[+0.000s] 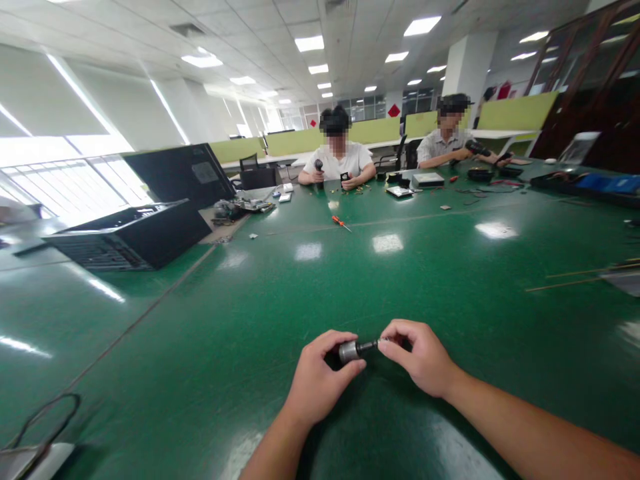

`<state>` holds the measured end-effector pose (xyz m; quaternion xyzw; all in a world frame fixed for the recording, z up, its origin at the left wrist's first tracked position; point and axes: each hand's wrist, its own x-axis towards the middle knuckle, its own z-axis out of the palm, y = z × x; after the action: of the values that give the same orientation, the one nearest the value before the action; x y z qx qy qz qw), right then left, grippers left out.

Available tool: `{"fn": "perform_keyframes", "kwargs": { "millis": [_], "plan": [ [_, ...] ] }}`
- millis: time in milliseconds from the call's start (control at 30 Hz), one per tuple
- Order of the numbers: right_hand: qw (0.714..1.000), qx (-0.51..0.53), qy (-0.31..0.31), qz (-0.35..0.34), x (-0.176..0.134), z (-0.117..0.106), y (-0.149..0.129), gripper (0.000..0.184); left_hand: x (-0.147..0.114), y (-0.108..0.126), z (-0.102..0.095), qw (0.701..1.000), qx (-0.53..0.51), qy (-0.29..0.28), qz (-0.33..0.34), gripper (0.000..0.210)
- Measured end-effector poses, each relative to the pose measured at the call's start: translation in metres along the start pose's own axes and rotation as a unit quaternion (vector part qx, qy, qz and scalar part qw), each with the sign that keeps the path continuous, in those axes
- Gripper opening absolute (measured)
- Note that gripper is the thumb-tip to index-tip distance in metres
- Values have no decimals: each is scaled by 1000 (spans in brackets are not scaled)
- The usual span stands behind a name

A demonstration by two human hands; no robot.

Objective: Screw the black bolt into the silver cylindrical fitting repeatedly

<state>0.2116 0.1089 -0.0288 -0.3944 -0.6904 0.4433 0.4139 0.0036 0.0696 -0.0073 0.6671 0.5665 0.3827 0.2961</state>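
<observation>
Low in the head view, my left hand [320,377] grips a short silver metal cylinder [349,352] between thumb and fingers. A thin dark shaft [369,346] sticks out of its right end. My right hand [417,357] pinches the far tip of that shaft with thumb and forefinger; a small bright bit shows there, too small to name. Both hands are held just above the green table [240,347], and the cylinder lies roughly level between them. Part of the cylinder is hidden by my left fingers.
An orange-handled screwdriver [340,222] lies mid-table. At left stands an opened black computer case [135,233] beside loose parts [245,208]. Two people [336,157] sit opposite with power tools and small parts. Thin rods [575,281] are at right, a cable [50,427] at lower left.
</observation>
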Motion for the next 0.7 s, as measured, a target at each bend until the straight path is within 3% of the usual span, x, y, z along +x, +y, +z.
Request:
{"fn": "perform_keyframes", "kwargs": {
  "millis": [233,367,500,600,700],
  "plan": [
    [975,197,98,41,9,-2,15,44,-1,-4,-1,999,-32,-2,-37,27],
    [972,222,76,32,12,-1,17,49,1,-11,1,994,-95,13,-45,29],
    [976,209,55,25,12,1,17,52,4,-13,2,973,-205,88,-64,36],
    [978,201,48,22,12,1,17,51,-2,-5,-13,968,-198,138,-74,43],
    [980,191,44,19,12,1,16,52,-30,4,-50,981,-88,150,-85,48]
  ]
}}
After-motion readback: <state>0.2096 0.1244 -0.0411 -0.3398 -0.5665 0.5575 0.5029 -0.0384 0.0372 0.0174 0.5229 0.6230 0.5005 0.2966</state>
